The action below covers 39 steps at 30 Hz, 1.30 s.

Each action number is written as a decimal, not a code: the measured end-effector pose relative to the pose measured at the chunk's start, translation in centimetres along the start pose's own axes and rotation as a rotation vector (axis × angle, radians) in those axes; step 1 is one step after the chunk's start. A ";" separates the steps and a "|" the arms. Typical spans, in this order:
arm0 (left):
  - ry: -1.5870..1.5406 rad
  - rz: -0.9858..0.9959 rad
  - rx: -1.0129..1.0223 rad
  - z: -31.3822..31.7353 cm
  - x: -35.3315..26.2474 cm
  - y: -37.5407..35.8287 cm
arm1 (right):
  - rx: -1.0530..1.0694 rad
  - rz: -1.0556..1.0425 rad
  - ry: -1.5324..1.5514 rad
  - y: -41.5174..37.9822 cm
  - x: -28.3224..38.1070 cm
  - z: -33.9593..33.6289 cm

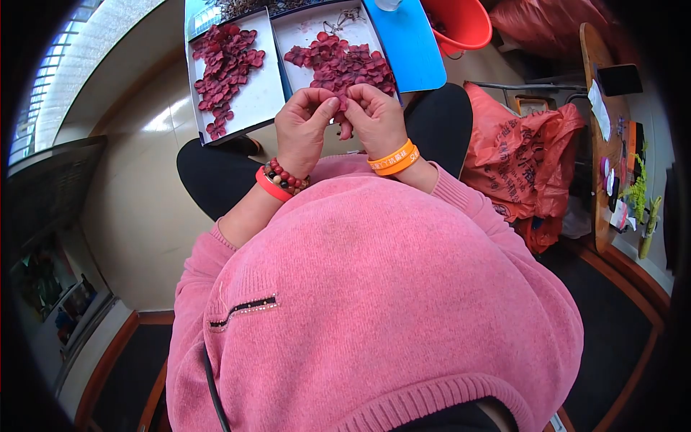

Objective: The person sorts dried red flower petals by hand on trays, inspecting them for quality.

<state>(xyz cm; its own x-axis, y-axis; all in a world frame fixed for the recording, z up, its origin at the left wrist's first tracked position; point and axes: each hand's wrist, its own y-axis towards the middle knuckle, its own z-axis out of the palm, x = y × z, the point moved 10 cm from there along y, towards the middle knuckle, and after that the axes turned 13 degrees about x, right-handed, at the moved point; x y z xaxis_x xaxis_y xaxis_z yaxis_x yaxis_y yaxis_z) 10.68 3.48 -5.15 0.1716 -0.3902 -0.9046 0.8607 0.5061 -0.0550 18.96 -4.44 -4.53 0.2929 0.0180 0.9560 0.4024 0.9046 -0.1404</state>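
Note:
My left hand (pixel 302 126) and my right hand (pixel 378 121) meet in front of my body, thumbs and forefingers pinched together. Between the fingertips is a dark red artificial flower petal (pixel 342 106), mostly covered by the fingers. Just beyond the hands, a heap of crimson petals (pixel 353 66) lies in the right white compartment (pixel 291 32) of a shallow box. More of the same petals (pixel 227 72) fill part of the left compartment (pixel 263 90). My left wrist wears a red band and beads; an orange band circles my right wrist.
Thin brown stems (pixel 241 6) lie at the box's far end. A blue board (pixel 410 47) sits beside it, with a red bucket (pixel 464 25) farther right. Red plastic bags (pixel 518 155) rest by my right leg, near a wooden table (pixel 597 201) on edge of view.

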 end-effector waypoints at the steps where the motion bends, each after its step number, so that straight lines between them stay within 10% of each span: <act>1: 0.015 -0.006 -0.003 -0.1 0.0 0.0 | 0.003 0.009 -0.010 0.0 -0.1 -0.1; 13: 0.046 0.023 0.037 -0.4 0.6 0.2 | 0.041 0.124 0.074 0.0 -1.4 -0.4; 26: 1.293 0.548 0.123 4.9 -4.9 -1.1 | 0.039 0.221 0.177 0.2 -2.9 -0.7; 39: 1.247 0.469 0.185 4.9 -4.7 -1.8 | 0.073 0.368 0.437 -0.7 -4.6 -0.2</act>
<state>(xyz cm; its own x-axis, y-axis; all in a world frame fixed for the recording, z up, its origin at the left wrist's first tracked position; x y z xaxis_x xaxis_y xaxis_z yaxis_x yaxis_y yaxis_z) 10.68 0.63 1.23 0.0036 0.7953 -0.6062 0.9101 0.2486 0.3315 17.57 -5.23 -8.85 0.7399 0.1736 0.6500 0.1498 0.8993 -0.4108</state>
